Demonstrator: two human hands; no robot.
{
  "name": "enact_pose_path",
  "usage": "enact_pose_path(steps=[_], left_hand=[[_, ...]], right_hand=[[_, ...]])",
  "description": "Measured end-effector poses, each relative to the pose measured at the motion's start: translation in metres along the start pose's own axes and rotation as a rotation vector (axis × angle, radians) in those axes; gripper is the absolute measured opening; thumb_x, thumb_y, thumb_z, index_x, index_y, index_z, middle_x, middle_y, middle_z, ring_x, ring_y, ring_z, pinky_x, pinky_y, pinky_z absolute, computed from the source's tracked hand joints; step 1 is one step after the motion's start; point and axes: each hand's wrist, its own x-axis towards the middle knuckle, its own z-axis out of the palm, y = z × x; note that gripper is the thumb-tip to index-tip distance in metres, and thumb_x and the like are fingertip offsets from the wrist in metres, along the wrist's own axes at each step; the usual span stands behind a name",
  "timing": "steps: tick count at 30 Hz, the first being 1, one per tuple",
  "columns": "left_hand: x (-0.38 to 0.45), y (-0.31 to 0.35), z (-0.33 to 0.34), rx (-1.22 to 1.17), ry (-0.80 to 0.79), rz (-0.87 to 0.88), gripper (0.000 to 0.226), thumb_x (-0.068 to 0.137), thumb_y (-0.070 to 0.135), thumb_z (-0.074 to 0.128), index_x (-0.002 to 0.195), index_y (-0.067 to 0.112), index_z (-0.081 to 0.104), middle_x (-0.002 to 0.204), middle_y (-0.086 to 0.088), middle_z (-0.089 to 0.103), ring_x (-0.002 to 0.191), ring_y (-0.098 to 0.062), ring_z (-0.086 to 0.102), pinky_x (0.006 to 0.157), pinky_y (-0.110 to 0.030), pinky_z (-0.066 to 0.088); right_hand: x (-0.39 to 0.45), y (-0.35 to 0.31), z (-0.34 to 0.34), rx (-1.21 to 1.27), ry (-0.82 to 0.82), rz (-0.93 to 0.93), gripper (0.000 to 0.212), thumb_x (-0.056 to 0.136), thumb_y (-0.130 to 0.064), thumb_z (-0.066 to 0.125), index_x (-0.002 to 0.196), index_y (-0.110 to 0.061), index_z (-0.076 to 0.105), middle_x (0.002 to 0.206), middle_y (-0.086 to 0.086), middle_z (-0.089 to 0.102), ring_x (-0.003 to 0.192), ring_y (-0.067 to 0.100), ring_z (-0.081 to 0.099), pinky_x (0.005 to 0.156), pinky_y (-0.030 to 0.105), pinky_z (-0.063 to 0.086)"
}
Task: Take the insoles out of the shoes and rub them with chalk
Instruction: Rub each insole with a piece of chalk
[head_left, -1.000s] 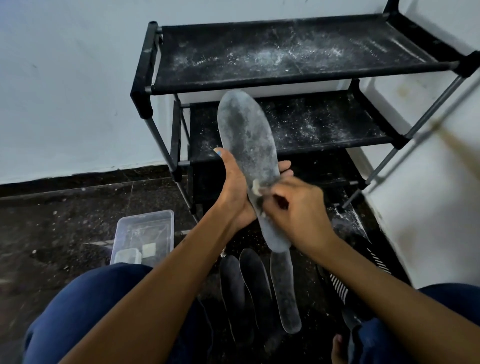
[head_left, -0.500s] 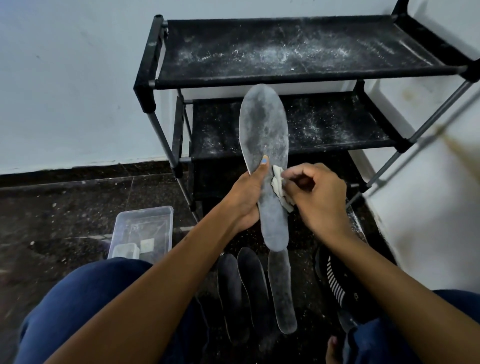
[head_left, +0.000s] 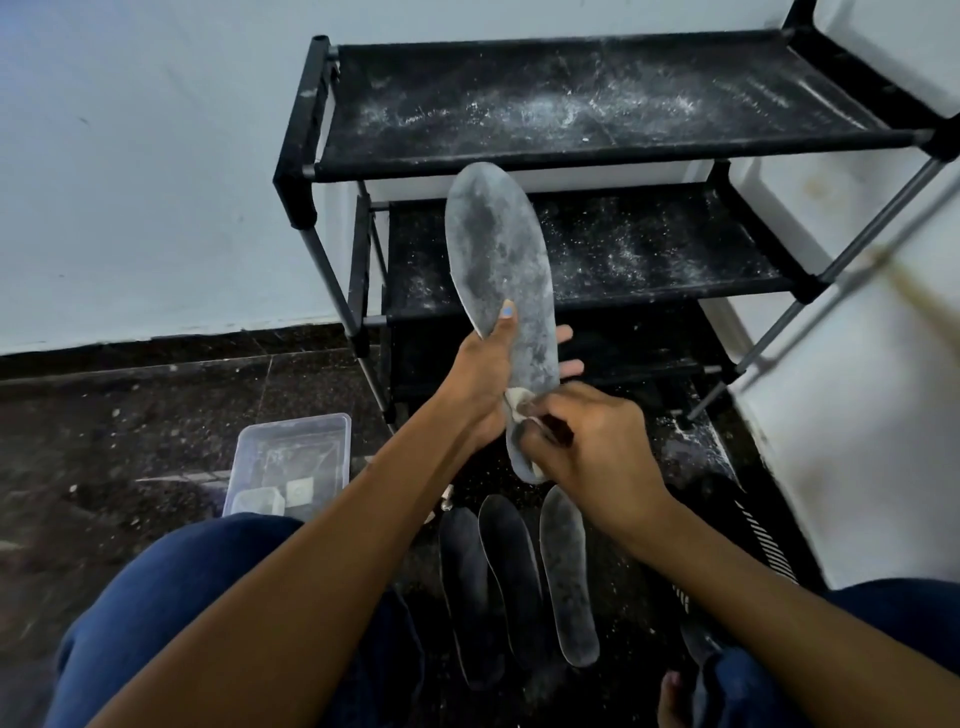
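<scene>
The insole (head_left: 501, 270) stands nearly upright before the shoe rack (head_left: 571, 150), its heel end low. The left hand (head_left: 483, 374) grips its waist, thumb on the chalked face; the right hand (head_left: 587, 447) pinches a white chalk piece (head_left: 517, 402) against the lower part. Best to rub in firm overlapping strokes while the left hand braces from behind (dark patches remain near the toe). Half a second ago the chalk sat higher, at the insole's right edge.
</scene>
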Motion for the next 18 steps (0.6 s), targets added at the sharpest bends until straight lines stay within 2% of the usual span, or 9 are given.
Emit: enact_pose_path(steps=[2,4,5,8,10,12,14,18], left_hand=[[-0.001,-0.006,0.003,0.031,-0.004,-0.007,0.041,0.102,0.038,0.032,0.116,0.006,0.053,0.098,-0.013,0.072,0.082,-0.025,0.070,0.072,-0.036,0.058],[-0.001,-0.013,0.008,0.057,0.001,-0.012,0.036,0.101,0.034,0.039,0.097,0.004,0.059,0.074,-0.007,0.070,0.065,-0.017,0.067,0.060,-0.028,0.056],[-0.001,-0.016,0.011,0.061,0.007,-0.010,0.036,0.101,0.033,0.040,0.095,0.003,0.059,0.071,-0.007,0.066,0.063,-0.016,0.065,0.059,-0.027,0.055],[0.001,-0.014,0.013,0.021,0.052,0.010,0.038,0.101,0.032,0.040,0.108,-0.001,0.057,0.081,-0.010,0.067,0.068,-0.017,0.067,0.058,-0.025,0.056],[0.001,-0.009,0.011,0.026,0.051,0.020,0.043,0.101,0.035,0.035,0.119,0.000,0.052,0.100,-0.016,0.069,0.083,-0.021,0.069,0.069,-0.029,0.057],[-0.001,-0.008,0.009,0.040,0.037,0.021,0.045,0.102,0.036,0.033,0.123,0.001,0.050,0.110,-0.019,0.067,0.085,-0.022,0.069,0.075,-0.031,0.057],[-0.003,-0.011,0.010,0.052,0.043,0.011,0.046,0.101,0.035,0.037,0.121,-0.003,0.053,0.101,-0.016,0.067,0.078,-0.021,0.066,0.071,-0.031,0.057],[-0.005,-0.016,0.013,0.056,0.058,0.010,0.046,0.101,0.034,0.040,0.120,-0.005,0.055,0.090,-0.013,0.064,0.077,-0.021,0.063,0.069,-0.031,0.056]], right_hand=[[0.009,0.004,-0.009,-0.017,0.064,0.005,0.007,0.080,-0.005,0.068,0.086,-0.004,0.071,0.080,0.010,0.066,0.063,0.018,0.061,0.061,0.035,0.052],[0.023,0.010,-0.019,-0.038,0.192,0.017,0.016,0.080,-0.004,0.068,0.096,-0.005,0.071,0.084,0.011,0.067,0.066,0.015,0.061,0.065,0.026,0.051],[0.028,0.012,-0.023,-0.049,0.236,0.021,0.018,0.080,-0.003,0.068,0.098,-0.005,0.071,0.084,0.012,0.067,0.066,0.014,0.061,0.066,0.022,0.051],[0.026,0.009,-0.017,-0.089,0.222,0.050,0.013,0.079,-0.004,0.069,0.092,-0.004,0.072,0.082,0.012,0.067,0.063,0.016,0.061,0.063,0.025,0.053],[0.018,0.005,-0.007,-0.086,0.156,0.049,0.006,0.079,-0.006,0.068,0.081,-0.002,0.071,0.077,0.011,0.065,0.059,0.017,0.059,0.058,0.031,0.052],[0.014,0.006,-0.006,-0.080,0.111,0.045,0.005,0.078,-0.006,0.068,0.076,-0.001,0.069,0.074,0.010,0.064,0.057,0.016,0.057,0.057,0.030,0.049],[0.019,0.011,-0.014,-0.072,0.151,0.044,0.007,0.078,-0.005,0.068,0.083,-0.002,0.072,0.078,0.011,0.065,0.061,0.016,0.059,0.062,0.028,0.051],[0.026,0.014,-0.021,-0.031,0.248,0.051,0.014,0.079,-0.001,0.068,0.093,-0.001,0.072,0.086,0.012,0.067,0.068,0.017,0.063,0.068,0.023,0.052]])
